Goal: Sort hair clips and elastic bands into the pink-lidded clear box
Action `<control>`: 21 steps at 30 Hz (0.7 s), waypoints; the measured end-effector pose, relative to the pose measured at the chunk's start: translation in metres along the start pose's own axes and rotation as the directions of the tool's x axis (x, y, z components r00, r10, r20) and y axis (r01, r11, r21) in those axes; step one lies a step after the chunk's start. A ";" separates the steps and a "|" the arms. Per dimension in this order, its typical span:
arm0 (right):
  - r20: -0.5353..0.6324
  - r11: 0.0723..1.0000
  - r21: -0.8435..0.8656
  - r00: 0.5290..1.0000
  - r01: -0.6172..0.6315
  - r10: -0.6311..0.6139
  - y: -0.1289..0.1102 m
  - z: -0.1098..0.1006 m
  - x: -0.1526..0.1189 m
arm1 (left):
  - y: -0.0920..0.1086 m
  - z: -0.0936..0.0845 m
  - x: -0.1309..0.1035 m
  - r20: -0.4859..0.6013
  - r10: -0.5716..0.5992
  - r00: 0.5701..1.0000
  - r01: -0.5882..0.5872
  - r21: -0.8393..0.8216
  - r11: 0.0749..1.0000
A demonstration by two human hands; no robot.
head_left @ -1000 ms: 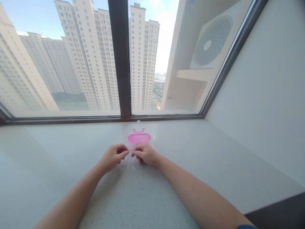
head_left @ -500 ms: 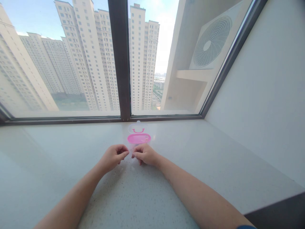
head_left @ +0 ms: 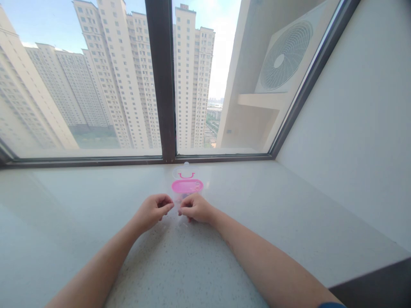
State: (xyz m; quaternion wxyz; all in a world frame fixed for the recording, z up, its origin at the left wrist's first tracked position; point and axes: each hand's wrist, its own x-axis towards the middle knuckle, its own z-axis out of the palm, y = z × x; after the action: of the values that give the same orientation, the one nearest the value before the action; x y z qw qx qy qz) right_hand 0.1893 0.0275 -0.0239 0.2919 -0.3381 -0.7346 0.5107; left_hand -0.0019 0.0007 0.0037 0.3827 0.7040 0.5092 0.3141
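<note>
My left hand [head_left: 158, 209] is curled in a pinch just in front of a small clear box [head_left: 176, 196] with a pink rim; anything between its fingertips is too small to make out. Close by on the right, my right hand [head_left: 195, 208] is also pinched, its fingertips a small gap from the left ones. Whatever it may hold is hidden. Small dark and coloured bits show through the box's front wall, partly covered by my right hand. Behind the box lies its clear lid [head_left: 185, 172], which carries a pink handle.
Box and hands are on a pale speckled stone sill [head_left: 180, 265]. Along its back runs a dark window frame [head_left: 221, 159], with tall buildings outside. A white wall [head_left: 359, 128] bounds the right side.
My right hand has shifted very slightly right, and a little more of the box's contents shows behind it. My left hand stays nearly where it was.
</note>
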 end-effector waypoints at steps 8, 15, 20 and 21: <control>-0.008 1.000 0.010 1.000 0.008 -0.008 -0.001 0.000 -0.001 | -0.001 -0.001 0.000 0.002 0.004 1.000 -0.004 -0.005 1.000; -0.007 1.000 -0.003 1.000 -0.004 0.004 0.000 -0.001 0.000 | -0.003 -0.001 0.000 0.004 -0.003 1.000 0.003 -0.006 1.000; -0.007 1.000 -0.001 1.000 -0.016 0.016 0.001 -0.001 0.000 | -0.004 0.000 0.000 0.003 -0.001 1.000 0.001 -0.011 1.000; -0.008 1.000 -0.001 1.000 -0.021 0.021 0.001 0.000 0.000 | -0.004 0.000 0.000 0.002 -0.001 1.000 0.001 -0.013 1.000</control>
State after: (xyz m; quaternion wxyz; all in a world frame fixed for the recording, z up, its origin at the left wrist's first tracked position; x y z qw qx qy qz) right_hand 0.1900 0.0278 -0.0249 0.2890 -0.3480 -0.7303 0.5119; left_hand -0.0038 0.0017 0.0006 0.3879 0.7017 0.5070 0.3164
